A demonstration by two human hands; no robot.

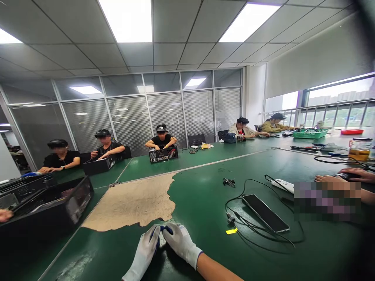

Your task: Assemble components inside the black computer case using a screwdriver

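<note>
My left hand (147, 242) and my right hand (181, 240) wear white gloves with dark blue on the fingers. They meet at the fingertips, low over the green tabletop (202, 210). The fingers of both hands are curled and pinched together. Between them shows only something small and dark blue, which may be the glove coating; anything held there is hidden. Just beyond the fingertips lies the torn edge of a bare tan patch (140, 199) on the table. To the right of my right hand are a phone (265, 212) and a looped black cable (249, 226) with a yellow tag (231, 231).
Open black computer cases (58, 207) stand at the left, a hand beside them. A co-worker's hands (334, 178) rest at the right near a white power strip (283, 186). Further back are a jar (359, 150), a green basket (309, 134) and several seated people.
</note>
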